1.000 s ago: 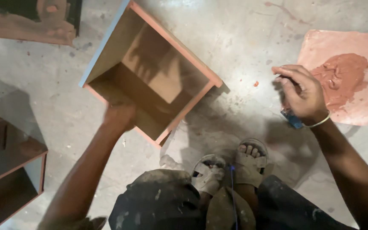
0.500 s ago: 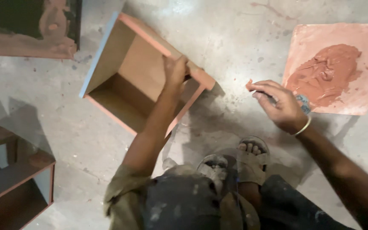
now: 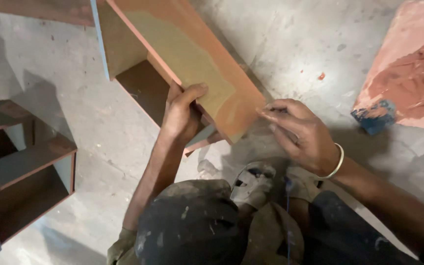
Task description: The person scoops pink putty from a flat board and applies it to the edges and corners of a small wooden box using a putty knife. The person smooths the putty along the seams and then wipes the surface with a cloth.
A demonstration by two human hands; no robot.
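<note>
Wooden box (image 3: 182, 64), open, reddish-brown, patchy coating, possibly putty, gripped by left hand (image 3: 185, 115)

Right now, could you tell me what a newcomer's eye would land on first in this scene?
First, the open wooden box at top centre, smeared reddish, with the left hand gripping its near edge and the right hand touching its corner. Next, the slab of red paste at the upper right, a blue-stained scraper at its edge.
</note>
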